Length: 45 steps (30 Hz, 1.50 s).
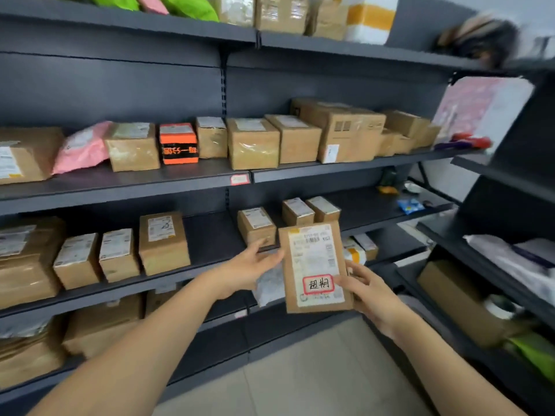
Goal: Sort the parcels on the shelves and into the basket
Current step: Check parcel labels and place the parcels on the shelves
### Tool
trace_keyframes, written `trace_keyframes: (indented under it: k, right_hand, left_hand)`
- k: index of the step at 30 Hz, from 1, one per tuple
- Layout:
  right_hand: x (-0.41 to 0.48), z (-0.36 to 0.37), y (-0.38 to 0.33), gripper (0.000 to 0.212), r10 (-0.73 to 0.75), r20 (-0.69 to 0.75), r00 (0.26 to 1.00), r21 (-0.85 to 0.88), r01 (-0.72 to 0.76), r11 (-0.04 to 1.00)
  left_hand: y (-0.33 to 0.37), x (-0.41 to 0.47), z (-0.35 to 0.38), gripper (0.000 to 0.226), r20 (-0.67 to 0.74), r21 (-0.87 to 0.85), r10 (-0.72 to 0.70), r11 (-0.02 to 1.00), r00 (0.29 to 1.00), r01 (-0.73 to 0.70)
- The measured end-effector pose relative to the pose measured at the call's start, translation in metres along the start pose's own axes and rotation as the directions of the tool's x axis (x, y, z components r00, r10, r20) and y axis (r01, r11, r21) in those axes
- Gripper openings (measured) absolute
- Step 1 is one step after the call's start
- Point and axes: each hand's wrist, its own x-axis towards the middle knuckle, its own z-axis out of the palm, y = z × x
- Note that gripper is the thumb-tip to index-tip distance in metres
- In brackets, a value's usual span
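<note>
Sorting is looking partway done: most boxes are already sitting in rows on the grey shelves [150, 187], but the flat parcel [315, 265] w/ the red-framed sticker is not yet placed, hanging in front of the lower shelf, and no basket is showing. The right hand [369, 289] is gripping its lower right edge, thumb on the label, while the left hand [252, 265] is stretching flat-fingered at its left edge, holding nothing; touching or just beside, hard to tell. Small boxes [256, 225] are standing right behind the parcel, w/ bare shelf to their left, and a side rack [495, 274] is crowding the right.
</note>
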Motion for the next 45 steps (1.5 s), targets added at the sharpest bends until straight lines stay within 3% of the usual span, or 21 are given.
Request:
trace_keyframes:
  k: [5,10,14,17,26,31,35,38,42,45]
  right_hand:
    - [-0.059,-0.078,0.027,0.045,0.037,-0.154,0.987,0.154,-0.013,0.988]
    - [-0.143,-0.178,0.057,0.037,0.089,-0.323,0.942,0.243,-0.008,0.97]
    - [-0.214,-0.25,0.079,0.029,0.13,-0.528,0.839,0.265,0.017,0.964]
    - [-0.262,-0.293,0.101,0.036,0.187,-0.629,0.754,0.303,0.017,0.953]
    - [-0.345,-0.365,0.157,0.022,0.32,-0.789,0.524,0.373,-0.006,0.928]
    - [-0.353,-0.404,0.182,0.045,0.358,-0.863,0.357,0.33,-0.139,0.934]
    - [-0.349,-0.431,0.201,0.075,0.32,-0.901,0.292,0.255,-0.239,0.937]
    - [-0.341,-0.445,0.227,0.094,0.256,-0.94,0.225,0.171,-0.339,0.925]
    - [-0.332,-0.454,0.27,0.122,0.335,-0.941,0.043,0.269,-0.508,0.819]
    - [-0.327,-0.457,0.308,0.117,0.393,-0.919,-0.008,0.338,-0.526,0.78]
  left_hand:
    - [0.023,0.026,0.124,0.094,0.286,-0.02,-0.026,0.999,0.958,0.033]
    - [0.054,0.041,0.255,0.092,0.479,-0.037,0.007,0.999,0.878,0.012]
    - [0.082,0.042,0.365,0.082,0.603,-0.032,0.03,0.999,0.797,-0.013]
    - [0.088,0.041,0.44,0.088,0.692,0.003,0.001,1.0,0.722,-0.004]
    - [0.083,0.05,0.593,0.097,0.823,0.15,-0.093,0.987,0.56,-0.056]
    - [0.079,0.067,0.664,0.1,0.858,0.217,-0.16,0.974,0.488,-0.062]
    - [0.075,0.085,0.723,0.104,0.873,0.294,-0.232,0.952,0.43,-0.084]
    - [0.065,0.091,0.764,0.103,0.888,0.359,-0.305,0.927,0.344,-0.104]
    - [0.036,0.091,0.809,0.1,0.892,0.403,-0.371,0.911,0.259,-0.083]
    - [0.004,0.094,0.828,0.096,0.857,0.483,-0.444,0.869,0.26,-0.108]
